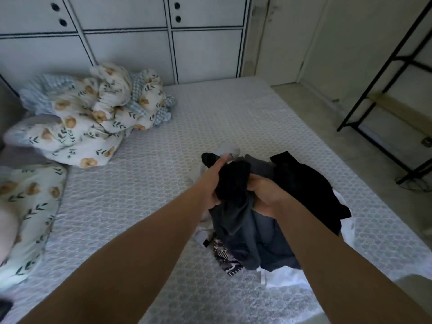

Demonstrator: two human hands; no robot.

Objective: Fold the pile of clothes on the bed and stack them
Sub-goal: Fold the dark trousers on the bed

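Two bare forearms are seen reaching forward over the bed [163, 160], and between them a dark garment [236, 206] is held up just above the pile of clothes [311, 190]. The left hand [214, 183] is curled round the garment's bunched upper edge, and the right hand [264, 197] is closed on the same bunch just beside it, so that the cloth hangs down limp and creased onto the pile. The garment is judged to be light, soft and without any stiffness of its own; it would be expected to slump wherever it is not supported. Hold would best be taken at two separated points along a hem or shoulder seam, so that the cloth can be shaken flat. Black, grey, white and patterned pieces lie tangled in the pile, and a floral quilt [93, 113] is heaped well apart from it.
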